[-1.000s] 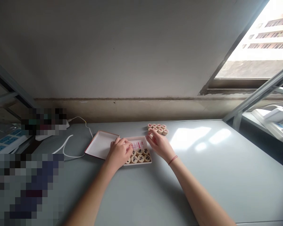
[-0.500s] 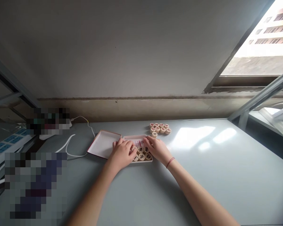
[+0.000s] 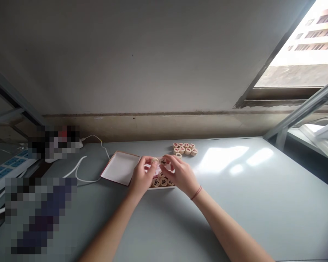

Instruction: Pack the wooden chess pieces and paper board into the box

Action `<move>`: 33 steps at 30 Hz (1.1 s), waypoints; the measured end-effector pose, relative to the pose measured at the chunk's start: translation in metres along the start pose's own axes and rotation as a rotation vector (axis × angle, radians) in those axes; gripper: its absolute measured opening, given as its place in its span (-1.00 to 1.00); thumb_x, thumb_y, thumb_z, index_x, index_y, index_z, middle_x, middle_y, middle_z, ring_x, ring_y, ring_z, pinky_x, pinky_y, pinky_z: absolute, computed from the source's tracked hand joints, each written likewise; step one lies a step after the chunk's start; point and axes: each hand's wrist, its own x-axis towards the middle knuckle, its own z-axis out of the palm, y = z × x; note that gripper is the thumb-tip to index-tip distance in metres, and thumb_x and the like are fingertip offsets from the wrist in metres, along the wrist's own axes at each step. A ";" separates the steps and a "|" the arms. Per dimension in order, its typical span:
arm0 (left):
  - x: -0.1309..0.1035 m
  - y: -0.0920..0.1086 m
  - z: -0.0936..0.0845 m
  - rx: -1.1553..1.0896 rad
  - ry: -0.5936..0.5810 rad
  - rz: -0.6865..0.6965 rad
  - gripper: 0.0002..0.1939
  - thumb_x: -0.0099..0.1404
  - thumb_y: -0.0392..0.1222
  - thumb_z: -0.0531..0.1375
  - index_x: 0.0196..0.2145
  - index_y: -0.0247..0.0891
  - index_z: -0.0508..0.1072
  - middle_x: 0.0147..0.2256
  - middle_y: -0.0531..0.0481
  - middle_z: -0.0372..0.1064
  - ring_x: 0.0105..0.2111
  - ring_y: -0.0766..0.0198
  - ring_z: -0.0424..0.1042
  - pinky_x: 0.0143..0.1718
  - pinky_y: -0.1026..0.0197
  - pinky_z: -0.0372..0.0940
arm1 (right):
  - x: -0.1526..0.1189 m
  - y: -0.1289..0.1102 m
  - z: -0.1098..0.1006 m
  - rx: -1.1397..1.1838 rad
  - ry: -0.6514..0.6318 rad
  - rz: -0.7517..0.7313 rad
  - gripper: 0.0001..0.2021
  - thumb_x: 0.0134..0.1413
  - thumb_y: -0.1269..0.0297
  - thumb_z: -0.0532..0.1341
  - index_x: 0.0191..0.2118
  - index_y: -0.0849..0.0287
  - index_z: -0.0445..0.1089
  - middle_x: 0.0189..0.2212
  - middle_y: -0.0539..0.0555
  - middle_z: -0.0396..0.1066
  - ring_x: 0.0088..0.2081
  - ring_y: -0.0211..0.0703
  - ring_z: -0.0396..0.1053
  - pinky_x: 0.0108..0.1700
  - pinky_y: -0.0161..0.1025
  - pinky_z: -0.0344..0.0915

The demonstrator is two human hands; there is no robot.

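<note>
My left hand (image 3: 142,174) is closed, pinching a round wooden xiangqi piece (image 3: 155,160) between thumb and fingers above a shallow box. My right hand (image 3: 183,174), a thin red band at its wrist, curls over the right side of the box; its thumb and fingers are around another xiangqi piece (image 3: 163,161) with a black character. Below both hands lies the open box (image 3: 161,188), where several pieces (image 3: 163,182) with black characters sit in its near part. Paper with pink-red lines shows behind them. My fingers hide part of the contents.
The white-lined box lid (image 3: 120,167) lies left of the box. Behind to the right, several xiangqi pieces (image 3: 182,150) stand grouped in rows, most with red characters. A white cable (image 3: 79,169) and a power strip (image 3: 5,169) are at the left. Sunlight patches fall on the grey table (image 3: 251,203).
Both hands have lifted slightly, and each now has a piece in its fingers. The pieces in the box have shifted and more of the near row shows.
</note>
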 end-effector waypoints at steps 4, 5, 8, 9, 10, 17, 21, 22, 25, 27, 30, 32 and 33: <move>0.005 -0.005 -0.003 -0.135 0.142 0.025 -0.74 0.23 -0.03 0.19 -0.22 -0.24 0.34 -0.25 -0.04 0.40 -0.26 0.26 0.47 -0.19 0.20 0.37 | 0.007 0.026 -0.023 -0.100 0.051 0.228 -0.83 0.07 0.25 0.12 -0.20 0.13 0.32 -0.27 0.09 0.43 -0.47 -0.25 0.33 -0.41 -0.29 0.24; 0.006 -0.005 -0.004 -0.142 0.147 0.034 -0.75 0.23 -0.05 0.18 -0.20 -0.23 0.35 -0.24 -0.05 0.40 -0.27 0.27 0.47 -0.19 0.20 0.38 | 0.007 0.033 -0.028 -0.138 0.026 0.287 -0.81 0.04 0.26 0.13 -0.19 0.12 0.32 -0.29 0.07 0.43 -0.46 -0.23 0.34 -0.42 -0.29 0.23; 0.007 -0.006 -0.007 -0.082 0.157 0.061 -0.79 0.22 -0.13 0.18 -0.20 -0.22 0.40 -0.20 -0.07 0.40 -0.25 0.28 0.45 -0.18 0.22 0.38 | 0.007 0.049 -0.039 -0.253 -0.133 0.400 -0.85 -0.02 0.28 0.16 -0.25 0.08 0.32 -0.32 0.03 0.44 -0.41 -0.18 0.36 -0.42 -0.30 0.19; 0.008 -0.007 -0.007 -0.052 0.161 0.063 -0.79 0.21 -0.16 0.18 -0.19 -0.22 0.42 -0.19 -0.07 0.40 -0.24 0.28 0.44 -0.18 0.23 0.38 | 0.007 0.052 -0.040 -0.285 -0.191 0.419 -0.89 -0.02 0.29 0.16 -0.29 0.08 0.32 -0.31 0.03 0.44 -0.40 -0.18 0.36 -0.42 -0.30 0.18; 0.007 -0.008 -0.007 -0.030 0.159 0.062 -0.77 0.20 -0.19 0.18 -0.16 -0.22 0.42 -0.18 -0.08 0.40 -0.24 0.29 0.44 -0.17 0.23 0.38 | 0.006 0.055 -0.039 -0.314 -0.240 0.437 -0.93 -0.01 0.30 0.15 -0.34 0.09 0.32 -0.30 0.03 0.45 -0.39 -0.19 0.36 -0.42 -0.31 0.17; 0.004 -0.007 -0.003 0.132 0.043 0.134 -0.70 0.23 -0.20 0.17 -0.07 -0.22 0.40 -0.23 -0.05 0.39 -0.32 0.31 0.43 -0.23 0.23 0.40 | 0.006 0.062 -0.032 -0.335 -0.262 0.472 -0.91 0.09 0.24 0.14 -0.36 0.09 0.36 -0.29 0.05 0.45 -0.35 -0.17 0.37 -0.42 -0.31 0.16; -0.002 0.000 -0.001 0.357 0.012 0.322 -0.74 0.25 -0.19 0.16 -0.09 -0.20 0.41 -0.29 -0.03 0.39 -0.33 0.25 0.41 -0.22 0.17 0.37 | 0.007 0.033 -0.027 -0.050 -0.170 0.312 -0.79 0.12 0.10 0.13 -0.24 0.12 0.35 -0.31 0.08 0.44 -0.45 -0.24 0.34 -0.42 -0.30 0.23; -0.003 0.001 0.000 0.391 -0.006 0.373 -0.75 0.26 -0.20 0.16 -0.08 -0.19 0.41 -0.28 -0.04 0.40 -0.31 0.23 0.41 -0.20 0.15 0.36 | 0.007 0.021 -0.024 0.066 -0.183 0.259 -0.76 0.12 0.08 0.14 -0.20 0.13 0.34 -0.33 0.06 0.44 -0.49 -0.27 0.32 -0.42 -0.30 0.25; -0.007 0.001 0.004 0.432 -0.074 0.468 -0.72 0.28 -0.28 0.12 -0.04 -0.15 0.38 -0.20 -0.05 0.42 -0.21 0.22 0.43 -0.14 0.15 0.35 | 0.006 -0.009 -0.014 0.260 -0.211 0.184 -0.77 0.09 0.12 0.17 -0.19 0.13 0.34 -0.38 0.03 0.43 -0.49 -0.30 0.31 -0.43 -0.33 0.28; -0.008 -0.001 0.006 0.446 -0.082 0.482 -0.69 0.29 -0.30 0.10 0.00 -0.14 0.35 -0.19 -0.05 0.42 -0.20 0.23 0.44 -0.13 0.16 0.35 | 0.006 -0.014 -0.012 0.297 -0.200 0.189 -0.83 0.10 0.18 0.15 -0.23 0.14 0.35 -0.39 0.02 0.42 -0.45 -0.28 0.34 -0.44 -0.34 0.28; -0.008 -0.005 0.008 0.457 -0.073 0.480 -0.59 0.30 -0.21 0.13 0.10 -0.15 0.25 -0.23 -0.04 0.43 -0.21 0.22 0.44 -0.11 0.13 0.34 | 0.007 0.007 -0.017 0.250 -0.125 0.241 -0.83 0.08 0.22 0.14 -0.22 0.14 0.37 -0.28 0.08 0.42 -0.41 -0.25 0.38 -0.40 -0.30 0.32; -0.008 -0.007 0.007 0.472 -0.082 0.481 -0.54 0.30 -0.17 0.13 0.14 -0.17 0.20 -0.22 -0.05 0.42 -0.18 0.20 0.43 -0.09 0.11 0.34 | 0.007 0.032 -0.024 0.095 -0.067 0.301 -0.81 0.04 0.25 0.15 -0.21 0.14 0.37 -0.22 0.13 0.40 -0.45 -0.25 0.36 -0.36 -0.23 0.33; -0.008 -0.007 0.007 0.480 -0.090 0.482 -0.54 0.30 -0.17 0.12 0.14 -0.18 0.20 -0.20 -0.06 0.42 -0.16 0.19 0.42 -0.07 0.10 0.33 | 0.006 0.045 -0.027 0.003 -0.054 0.334 -0.81 0.02 0.26 0.15 -0.22 0.14 0.36 -0.21 0.13 0.40 -0.46 -0.24 0.35 -0.34 -0.20 0.33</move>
